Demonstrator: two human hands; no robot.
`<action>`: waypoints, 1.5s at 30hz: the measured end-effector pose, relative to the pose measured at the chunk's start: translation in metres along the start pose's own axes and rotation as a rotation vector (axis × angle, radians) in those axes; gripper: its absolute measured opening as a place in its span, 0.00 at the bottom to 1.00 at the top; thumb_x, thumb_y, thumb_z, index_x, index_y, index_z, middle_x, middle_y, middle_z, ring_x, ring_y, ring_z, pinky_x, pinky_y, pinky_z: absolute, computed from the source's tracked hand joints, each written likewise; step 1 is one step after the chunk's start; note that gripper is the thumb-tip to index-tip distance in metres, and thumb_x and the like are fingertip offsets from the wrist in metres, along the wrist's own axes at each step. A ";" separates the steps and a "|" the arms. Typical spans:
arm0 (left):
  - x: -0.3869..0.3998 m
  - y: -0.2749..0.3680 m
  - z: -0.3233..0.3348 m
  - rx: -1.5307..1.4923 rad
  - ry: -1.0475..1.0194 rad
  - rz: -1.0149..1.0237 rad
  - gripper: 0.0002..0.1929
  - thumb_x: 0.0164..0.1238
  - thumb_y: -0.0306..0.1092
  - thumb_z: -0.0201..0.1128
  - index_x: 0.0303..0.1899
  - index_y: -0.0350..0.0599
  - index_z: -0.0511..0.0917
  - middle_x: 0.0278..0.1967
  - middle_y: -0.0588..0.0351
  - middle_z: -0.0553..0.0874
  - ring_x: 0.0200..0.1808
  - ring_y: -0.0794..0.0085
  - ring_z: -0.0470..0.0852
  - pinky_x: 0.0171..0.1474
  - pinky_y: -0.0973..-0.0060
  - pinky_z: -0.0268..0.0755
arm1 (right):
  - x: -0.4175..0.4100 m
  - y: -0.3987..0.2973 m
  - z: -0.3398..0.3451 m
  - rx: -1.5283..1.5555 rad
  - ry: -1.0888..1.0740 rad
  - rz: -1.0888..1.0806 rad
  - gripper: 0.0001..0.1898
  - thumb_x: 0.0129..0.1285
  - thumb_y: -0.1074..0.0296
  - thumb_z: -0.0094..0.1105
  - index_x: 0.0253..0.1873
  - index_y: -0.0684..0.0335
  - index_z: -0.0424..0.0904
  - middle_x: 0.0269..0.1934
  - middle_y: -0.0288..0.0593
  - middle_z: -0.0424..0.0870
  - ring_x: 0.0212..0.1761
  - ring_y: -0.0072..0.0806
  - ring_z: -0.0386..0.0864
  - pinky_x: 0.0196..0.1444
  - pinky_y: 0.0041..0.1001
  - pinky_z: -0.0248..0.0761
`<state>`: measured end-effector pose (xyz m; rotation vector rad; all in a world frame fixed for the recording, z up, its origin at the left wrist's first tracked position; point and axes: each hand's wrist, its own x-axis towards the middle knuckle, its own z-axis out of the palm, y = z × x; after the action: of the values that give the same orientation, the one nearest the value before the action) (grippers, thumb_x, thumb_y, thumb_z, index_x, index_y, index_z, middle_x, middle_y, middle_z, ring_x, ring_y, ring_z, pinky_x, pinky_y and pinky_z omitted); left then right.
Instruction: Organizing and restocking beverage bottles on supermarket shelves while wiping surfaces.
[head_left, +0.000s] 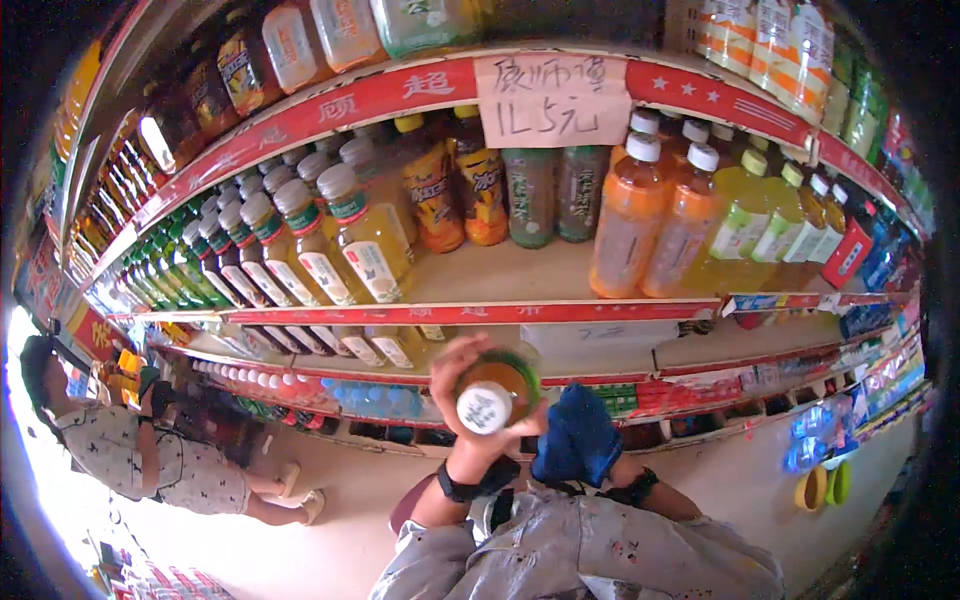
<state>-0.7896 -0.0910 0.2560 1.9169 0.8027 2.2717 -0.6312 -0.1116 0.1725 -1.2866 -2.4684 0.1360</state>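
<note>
My left hand (461, 382) is wrapped around a plastic drink bottle (484, 405), whose white cap faces up towards me. In my right hand (609, 472) is a blue cloth (576, 435), bunched beside the bottle; the cloth hides most of the fingers. Both hands are in front of the lower shelves, below the shelf of drinks. Orange drink bottles with white caps (628, 217) stand on that shelf to the right of the middle, and yellow drink bottles with grey caps (367, 232) stand in rows to the left.
Red-edged shelves (465, 313) curve across the view, with a handwritten paper sign (553, 101) on the upper edge. Dark green bottles (531, 196) stand below the sign. Another person (150, 457) stands on the left. Yellow and green rings (811, 487) are at the lower right.
</note>
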 end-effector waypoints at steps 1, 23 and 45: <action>0.011 -0.001 0.001 0.040 -0.001 0.031 0.41 0.32 0.43 0.74 0.50 0.44 0.58 0.42 0.50 0.71 0.46 0.60 0.72 0.48 0.64 0.67 | -0.007 0.005 -0.001 -0.012 0.017 0.017 0.12 0.35 0.60 0.55 0.26 0.62 0.74 0.29 0.50 0.75 0.29 0.46 0.71 0.34 0.41 0.61; 0.085 -0.071 0.057 -0.077 0.072 -0.149 0.41 0.29 0.43 0.73 0.49 0.38 0.62 0.40 0.54 0.74 0.42 0.70 0.74 0.46 0.72 0.67 | -0.035 0.020 -0.055 -0.003 0.054 0.109 0.11 0.30 0.61 0.56 0.17 0.62 0.70 0.17 0.51 0.68 0.24 0.46 0.68 0.28 0.41 0.59; 0.099 -0.073 0.080 0.294 -0.082 -0.233 0.43 0.37 0.35 0.71 0.57 0.35 0.55 0.49 0.45 0.71 0.51 0.62 0.71 0.52 0.70 0.64 | 0.015 0.065 -0.073 0.194 -0.061 -0.229 0.14 0.34 0.59 0.56 0.23 0.65 0.74 0.25 0.55 0.73 0.32 0.47 0.71 0.37 0.40 0.65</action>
<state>-0.7571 0.0361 0.3214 1.8894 1.3343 2.0180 -0.5636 -0.0673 0.2285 -0.9266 -2.5592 0.3512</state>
